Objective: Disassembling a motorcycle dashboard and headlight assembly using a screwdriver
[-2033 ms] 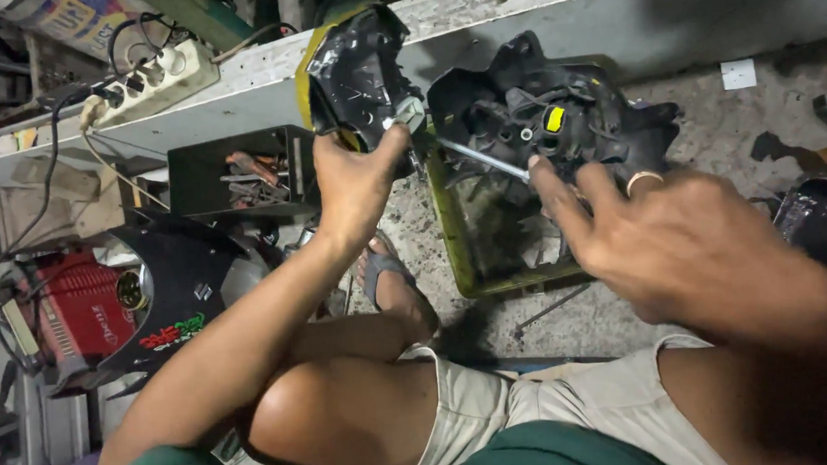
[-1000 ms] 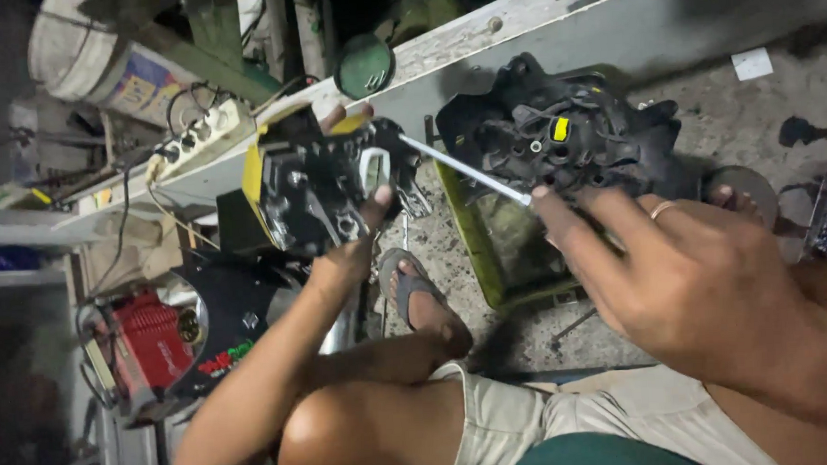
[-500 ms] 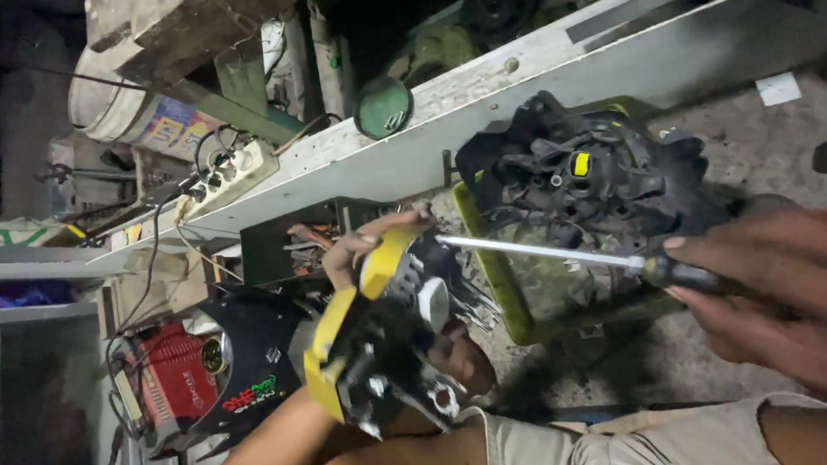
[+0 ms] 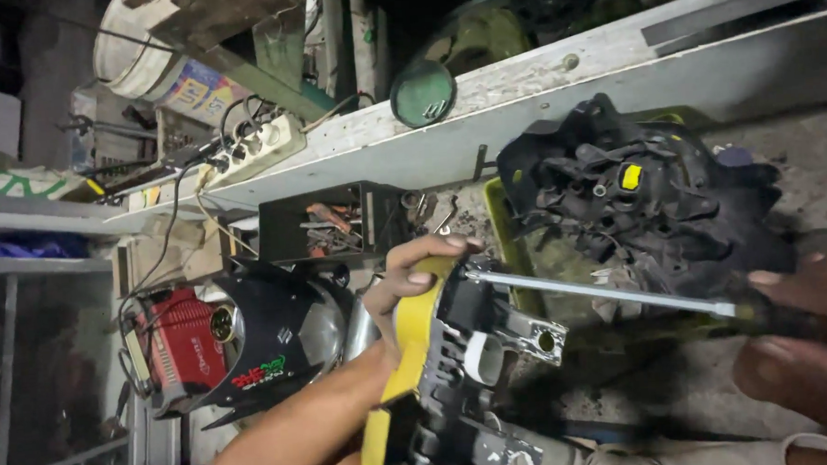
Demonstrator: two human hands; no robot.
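My left hand [image 4: 414,278] grips a yellow-edged black plastic housing part [image 4: 454,372] and holds it low in the middle of the view, fingers curled over its top edge. My right hand [image 4: 801,335], at the right edge, is closed on the handle of a long screwdriver [image 4: 605,290]. Its metal shaft points left and its tip touches the upper part of the housing. Behind the shaft a larger black machine body with a small yellow piece [image 4: 643,202] rests on a green tray [image 4: 503,237].
A grey shelf board [image 4: 538,94] runs across the back with a white power strip [image 4: 253,146] on it. A small black box of tools [image 4: 323,223] sits below. A red and black power tool [image 4: 221,342] lies at left. A pail [image 4: 154,57] stands behind.
My left hand has pulled the yellow-edged housing away from the black body, down and toward me. The right hand with the screwdriver has drawn back to the right, tip following the housing.
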